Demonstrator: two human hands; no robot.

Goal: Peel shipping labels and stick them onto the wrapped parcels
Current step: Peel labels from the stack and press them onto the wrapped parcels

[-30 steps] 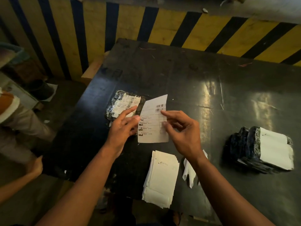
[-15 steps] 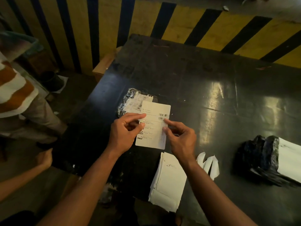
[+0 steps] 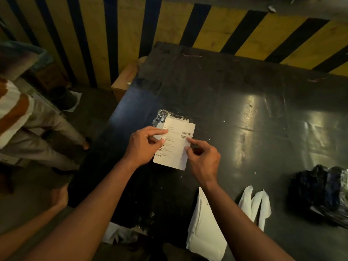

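A white shipping label point(image 3: 176, 147) with a barcode lies over a small wrapped parcel point(image 3: 161, 116) on the black table; only the parcel's far edge shows past the label. My left hand point(image 3: 143, 146) pinches the label's left edge between thumb and fingers. My right hand point(image 3: 202, 159) holds its right edge, forefinger stretched to just below the barcode. A stack of white label sheets point(image 3: 204, 230) lies near the table's front edge, under my right forearm. Peeled backing strips point(image 3: 256, 206) lie to its right.
A pile of dark wrapped parcels point(image 3: 320, 193) sits at the right edge of the black table point(image 3: 226, 95). A yellow and black striped wall point(image 3: 169, 25) runs behind. Another person stands at the left point(image 3: 28, 125), with a hand point(image 3: 58, 198) by the table's corner.
The label has come down from the air onto the wrapped parcel and now covers most of it. Both hands moved forward with it. The view shifted left, pushing the parcel pile to the right edge.
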